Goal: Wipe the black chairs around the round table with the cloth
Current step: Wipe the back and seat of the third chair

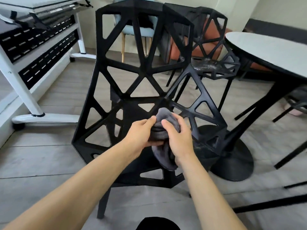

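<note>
I see both hands, left hand [141, 131] and right hand [178, 138], gripping the bunched grey cloth [162, 130] over the nearest black lattice chair [132, 80], beside the round table [269, 52].

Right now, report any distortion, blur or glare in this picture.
Head view: wide-angle bending curves the near black chair and white desk frame; left hand, right hand and cloth slightly soft; mild sheen on the round table.

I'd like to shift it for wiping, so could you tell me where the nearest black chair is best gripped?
Probably the top bar of the nearest black chair, at its backrest's upper edge, reached from above: it is a straight open strut with gaps beneath for fingers. Both hands now hold the cloth.
</note>
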The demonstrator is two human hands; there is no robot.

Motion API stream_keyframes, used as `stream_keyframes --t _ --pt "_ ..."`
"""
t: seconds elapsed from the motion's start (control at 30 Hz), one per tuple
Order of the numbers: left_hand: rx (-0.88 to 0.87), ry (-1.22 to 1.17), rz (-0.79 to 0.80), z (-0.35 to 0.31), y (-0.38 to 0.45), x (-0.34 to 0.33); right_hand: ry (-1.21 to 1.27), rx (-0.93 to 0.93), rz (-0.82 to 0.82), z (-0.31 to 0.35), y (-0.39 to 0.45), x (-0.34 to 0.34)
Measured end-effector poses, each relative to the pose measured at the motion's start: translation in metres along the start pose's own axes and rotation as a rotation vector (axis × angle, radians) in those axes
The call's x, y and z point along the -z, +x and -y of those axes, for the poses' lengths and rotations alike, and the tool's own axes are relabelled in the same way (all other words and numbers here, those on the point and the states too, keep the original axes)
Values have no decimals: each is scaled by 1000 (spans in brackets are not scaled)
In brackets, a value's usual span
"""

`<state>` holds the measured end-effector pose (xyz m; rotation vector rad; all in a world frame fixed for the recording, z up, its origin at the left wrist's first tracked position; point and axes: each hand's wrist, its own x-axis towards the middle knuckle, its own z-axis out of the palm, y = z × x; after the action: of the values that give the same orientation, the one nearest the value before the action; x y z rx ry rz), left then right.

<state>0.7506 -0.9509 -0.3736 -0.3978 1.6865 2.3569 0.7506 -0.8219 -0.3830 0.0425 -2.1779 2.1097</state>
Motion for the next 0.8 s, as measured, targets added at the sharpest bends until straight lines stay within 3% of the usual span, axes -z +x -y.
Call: stream_keyframes --t 0.1,0.27,0.33,0.43,0.5,0.63,0.8 --pt "-55 344 -68 13 12 8 -114 13 -92 -6 1 14" --pt "-313 907 -183 24 37 25 -570 372 -444 22 40 75" --pt "-445 1175 -139 31 53 31 -802 336 -316 3 53 96" --pt "-499 1523 -80 38 82 40 -1435 168 143 -58 46 100" --pt "-511 1689 -19 41 99 46 -1508 147 277 -75 49 104" --pt "-444 1821 117 49 123 66 -1572 269 315 -79 83 111" --pt "-412 1732 134 54 124 68 -1583 175 236 -84 112 62"
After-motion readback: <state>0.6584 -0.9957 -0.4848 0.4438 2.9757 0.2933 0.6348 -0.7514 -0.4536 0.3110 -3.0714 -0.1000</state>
